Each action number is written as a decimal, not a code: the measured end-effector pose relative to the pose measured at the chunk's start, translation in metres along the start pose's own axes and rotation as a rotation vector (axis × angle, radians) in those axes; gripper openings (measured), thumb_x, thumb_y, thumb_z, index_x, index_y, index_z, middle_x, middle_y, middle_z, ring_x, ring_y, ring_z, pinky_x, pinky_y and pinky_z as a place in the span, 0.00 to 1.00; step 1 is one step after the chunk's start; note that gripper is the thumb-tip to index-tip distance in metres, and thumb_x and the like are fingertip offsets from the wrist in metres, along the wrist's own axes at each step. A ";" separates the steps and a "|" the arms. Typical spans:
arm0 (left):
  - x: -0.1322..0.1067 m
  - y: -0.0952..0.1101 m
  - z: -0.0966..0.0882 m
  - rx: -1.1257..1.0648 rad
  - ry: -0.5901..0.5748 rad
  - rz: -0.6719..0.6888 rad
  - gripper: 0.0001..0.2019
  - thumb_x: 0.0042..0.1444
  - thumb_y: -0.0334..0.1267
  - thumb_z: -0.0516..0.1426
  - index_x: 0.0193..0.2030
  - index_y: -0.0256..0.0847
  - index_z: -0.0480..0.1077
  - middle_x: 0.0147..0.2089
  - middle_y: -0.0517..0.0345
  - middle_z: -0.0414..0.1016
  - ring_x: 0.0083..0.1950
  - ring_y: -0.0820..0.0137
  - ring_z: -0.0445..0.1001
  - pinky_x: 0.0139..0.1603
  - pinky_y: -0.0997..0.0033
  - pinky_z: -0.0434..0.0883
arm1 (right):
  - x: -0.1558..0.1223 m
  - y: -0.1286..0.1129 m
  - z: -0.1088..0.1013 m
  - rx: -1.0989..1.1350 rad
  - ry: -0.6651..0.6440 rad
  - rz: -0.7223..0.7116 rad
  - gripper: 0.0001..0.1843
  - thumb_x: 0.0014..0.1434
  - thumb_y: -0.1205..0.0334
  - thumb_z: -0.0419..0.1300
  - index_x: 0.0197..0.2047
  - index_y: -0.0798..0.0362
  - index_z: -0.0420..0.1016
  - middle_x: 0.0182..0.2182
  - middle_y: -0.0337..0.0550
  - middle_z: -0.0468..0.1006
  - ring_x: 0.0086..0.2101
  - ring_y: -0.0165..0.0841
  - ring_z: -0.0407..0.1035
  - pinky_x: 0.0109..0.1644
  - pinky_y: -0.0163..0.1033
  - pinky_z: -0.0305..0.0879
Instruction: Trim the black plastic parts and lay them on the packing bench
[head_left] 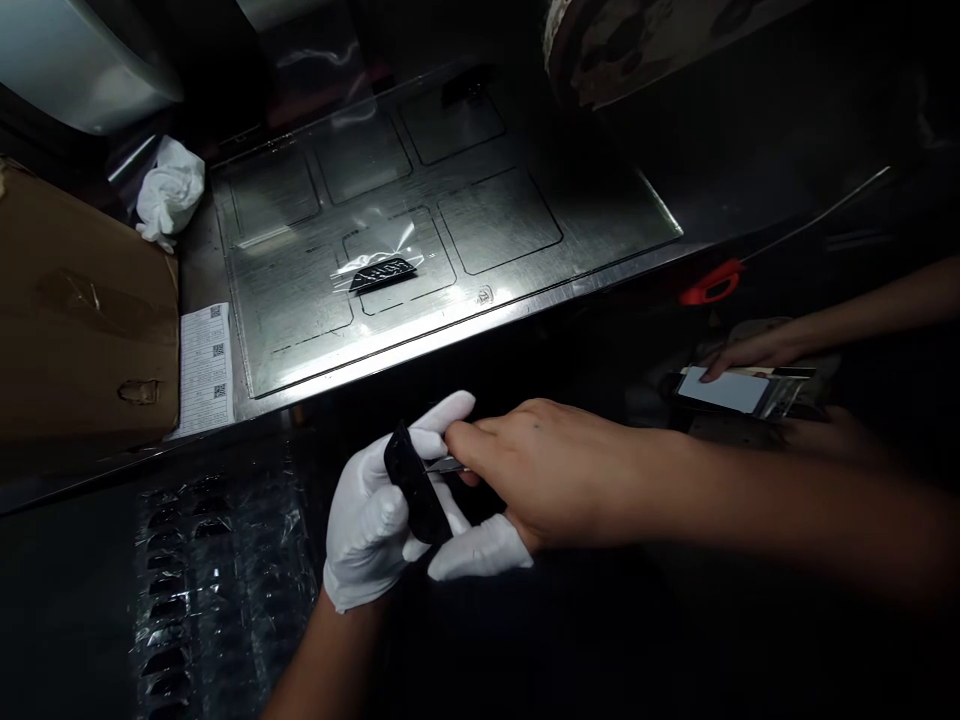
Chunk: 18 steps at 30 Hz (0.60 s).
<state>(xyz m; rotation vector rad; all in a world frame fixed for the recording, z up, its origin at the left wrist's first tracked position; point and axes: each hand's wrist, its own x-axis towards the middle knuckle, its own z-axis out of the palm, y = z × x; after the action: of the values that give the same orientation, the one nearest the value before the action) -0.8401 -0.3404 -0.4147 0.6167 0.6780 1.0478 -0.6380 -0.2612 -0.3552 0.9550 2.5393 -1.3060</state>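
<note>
Pinching a dark part (420,490) between the thumb and fingers of the white-gloved left hand (369,530), holding it in the air in front of the table and tilting it nearly upright, probably to offer its edge to the tool. Gripping a small metal tool (448,465) between bare fingertips of the right hand (555,470), close to its pointed end, likely for fine control. Pointing that end at the part's edge, without being able to tell whether touching or only just beside. Wearing a white glove on the supporting side, apparently to spare the dark surface from smudges; baring most of the right, perhaps for surer feel.

Facing a metal table (450,327), bearing a clear sheet (502,220) printed with rounded outlines, perhaps for protecting the top, and on it a black piece (384,273) lying in clear film. Having at lower left rows of dark pieces (166,662) in clear plastic packing, seemingly for spacing them apart. Working near a cardboard box (82,310), a printed sheet (204,370) and a crumpled white cloth (171,188); having, at right, a red handle (709,286) and a co-worker's hand (757,348) holding a pale card (724,388).
</note>
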 end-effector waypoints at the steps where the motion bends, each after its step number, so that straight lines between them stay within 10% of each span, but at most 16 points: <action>1: 0.000 0.001 0.000 0.005 -0.010 0.013 0.19 0.64 0.50 0.64 0.57 0.43 0.78 0.76 0.33 0.61 0.20 0.83 0.72 0.16 0.83 0.65 | 0.000 -0.001 0.000 -0.006 -0.008 0.001 0.23 0.60 0.43 0.69 0.44 0.52 0.71 0.38 0.44 0.84 0.34 0.43 0.80 0.28 0.37 0.60; 18: -0.002 0.004 0.001 0.034 0.023 -0.002 0.18 0.65 0.49 0.63 0.56 0.45 0.79 0.76 0.35 0.63 0.19 0.86 0.68 0.17 0.81 0.66 | 0.000 -0.001 0.010 -0.121 0.070 -0.082 0.30 0.67 0.31 0.56 0.41 0.52 0.73 0.31 0.43 0.82 0.27 0.40 0.76 0.27 0.39 0.53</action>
<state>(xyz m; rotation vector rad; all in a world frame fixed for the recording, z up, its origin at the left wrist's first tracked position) -0.8419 -0.3405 -0.4105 0.6341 0.7177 1.0444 -0.6400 -0.2696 -0.3604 0.8963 2.7018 -1.1424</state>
